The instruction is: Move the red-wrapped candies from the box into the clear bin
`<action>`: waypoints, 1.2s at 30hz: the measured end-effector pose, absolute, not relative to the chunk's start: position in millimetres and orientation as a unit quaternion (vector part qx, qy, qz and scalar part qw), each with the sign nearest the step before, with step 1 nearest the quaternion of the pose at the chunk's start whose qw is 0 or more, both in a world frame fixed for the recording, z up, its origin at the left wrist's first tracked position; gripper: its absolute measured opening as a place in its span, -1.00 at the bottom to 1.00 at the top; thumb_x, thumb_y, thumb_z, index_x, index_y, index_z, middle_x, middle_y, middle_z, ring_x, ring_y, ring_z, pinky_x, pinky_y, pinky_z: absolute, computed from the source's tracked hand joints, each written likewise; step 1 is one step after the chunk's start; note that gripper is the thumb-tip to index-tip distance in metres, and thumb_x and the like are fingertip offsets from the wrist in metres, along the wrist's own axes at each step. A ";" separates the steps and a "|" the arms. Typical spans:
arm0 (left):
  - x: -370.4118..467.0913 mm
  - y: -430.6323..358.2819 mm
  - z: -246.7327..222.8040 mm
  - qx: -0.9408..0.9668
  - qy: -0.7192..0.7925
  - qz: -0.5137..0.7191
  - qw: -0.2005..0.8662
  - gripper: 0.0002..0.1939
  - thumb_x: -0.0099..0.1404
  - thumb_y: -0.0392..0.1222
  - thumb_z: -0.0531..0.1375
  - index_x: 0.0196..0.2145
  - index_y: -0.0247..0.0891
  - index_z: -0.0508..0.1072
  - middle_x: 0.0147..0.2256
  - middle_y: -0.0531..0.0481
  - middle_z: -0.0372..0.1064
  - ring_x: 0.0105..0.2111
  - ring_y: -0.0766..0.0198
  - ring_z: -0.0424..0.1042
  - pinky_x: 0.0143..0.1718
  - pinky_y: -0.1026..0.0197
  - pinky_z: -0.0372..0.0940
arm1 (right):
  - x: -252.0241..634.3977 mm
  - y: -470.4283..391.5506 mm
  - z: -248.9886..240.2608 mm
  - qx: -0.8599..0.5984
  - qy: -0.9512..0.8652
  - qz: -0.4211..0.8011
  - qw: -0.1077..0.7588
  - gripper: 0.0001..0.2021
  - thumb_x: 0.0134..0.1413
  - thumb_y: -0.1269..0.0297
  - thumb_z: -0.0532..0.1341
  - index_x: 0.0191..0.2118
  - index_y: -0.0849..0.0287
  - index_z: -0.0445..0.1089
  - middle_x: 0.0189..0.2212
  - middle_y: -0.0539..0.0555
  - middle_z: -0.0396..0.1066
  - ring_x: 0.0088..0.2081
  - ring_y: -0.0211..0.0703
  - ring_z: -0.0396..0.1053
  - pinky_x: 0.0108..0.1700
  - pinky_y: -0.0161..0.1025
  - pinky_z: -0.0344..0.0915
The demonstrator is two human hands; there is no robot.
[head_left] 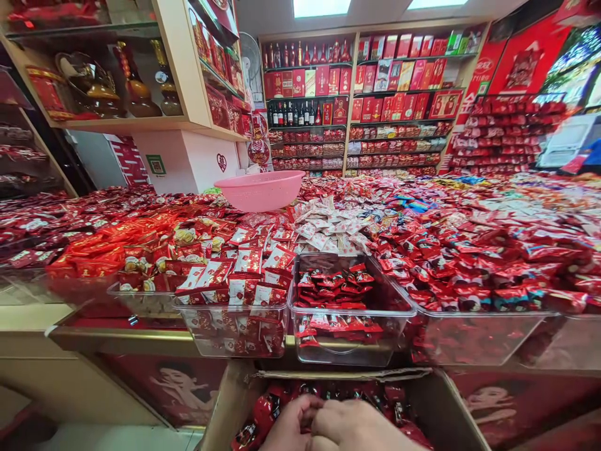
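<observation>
Both hands are together at the bottom centre, over an open cardboard box [448, 407] of red wrapped candies [265, 407]. My left hand [290, 426] has its fingers curled inward against my right hand [359, 427], whose fingers are bent too. Whatever lies between the fingers is hidden. Just above the box, a clear plastic bin [347, 357] holds red packets [335, 288] and is lower in fill than its neighbours. To its left, another clear bin [230, 347] is heaped with red and white packets [241, 288].
A pink plastic basket [260, 191] rests on the candy heaps behind the bins. More bins [479, 338] of red packets line the right. A cabinet [173, 69] juts out at upper left, and shelves [354, 106] of bottles and boxes stand at the back.
</observation>
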State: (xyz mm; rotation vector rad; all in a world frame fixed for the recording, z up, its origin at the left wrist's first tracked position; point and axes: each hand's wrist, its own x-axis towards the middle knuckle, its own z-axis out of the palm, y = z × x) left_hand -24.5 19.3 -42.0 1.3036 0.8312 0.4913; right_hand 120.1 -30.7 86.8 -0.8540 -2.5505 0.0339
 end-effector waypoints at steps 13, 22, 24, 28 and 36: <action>-16.7 15.9 -66.6 0.575 0.342 0.235 0.706 -0.65 -0.14 -0.36 0.23 -0.34 -0.26 0.25 -0.40 0.05 0.31 -0.39 0.32 0.31 -0.38 0.28 0.18 | 132.5 -29.3 -42.0 -0.607 -0.669 0.326 0.278 -0.82 -0.22 0.51 0.02 -0.41 0.19 0.26 -0.44 0.02 0.33 -0.38 -0.26 0.26 -0.33 -0.40 0.14; -21.0 22.1 -64.2 0.535 0.363 0.270 0.713 -0.58 -0.19 -0.32 0.29 -0.33 -0.27 0.26 -0.50 0.10 0.30 -0.45 0.35 0.30 -0.41 0.29 0.18 | 134.2 -27.9 -43.1 -0.602 -0.669 0.336 0.277 -0.91 -0.10 0.36 0.01 -0.45 0.20 0.22 -0.52 0.00 0.30 -0.48 -0.29 0.20 -0.45 -0.41 0.08; -21.8 22.6 -64.3 0.536 0.367 0.269 0.711 -0.56 -0.21 -0.28 0.31 -0.32 -0.27 0.28 -0.50 0.09 0.30 -0.44 0.33 0.30 -0.40 0.28 0.18 | 135.3 -27.8 -44.8 -0.603 -0.678 0.329 0.262 -0.87 -0.08 0.32 -0.01 -0.54 0.21 0.19 -0.58 -0.02 0.26 -0.52 -0.31 0.15 -0.50 -0.42 0.04; -22.9 22.1 -65.9 0.542 0.395 0.246 0.700 -0.60 -0.18 -0.11 0.29 -0.35 -0.30 0.34 -0.43 0.03 0.34 -0.38 0.27 0.31 -0.34 0.24 0.18 | 137.8 -27.2 -49.0 -0.601 -0.686 0.305 0.274 -0.81 -0.04 0.29 -0.03 -0.58 0.21 0.14 -0.60 -0.04 0.22 -0.53 -0.34 0.11 -0.50 -0.42 0.01; -24.1 24.1 -65.2 0.598 0.442 0.233 0.627 -0.63 -0.16 -0.01 0.25 -0.45 -0.34 0.40 -0.47 0.03 0.38 -0.42 0.27 0.31 -0.36 0.28 0.18 | 139.9 -25.9 -51.3 -0.603 -0.677 0.307 0.290 -0.81 -0.02 0.25 -0.03 -0.55 0.21 0.16 -0.58 -0.02 0.26 -0.52 -0.33 0.14 -0.49 -0.43 0.04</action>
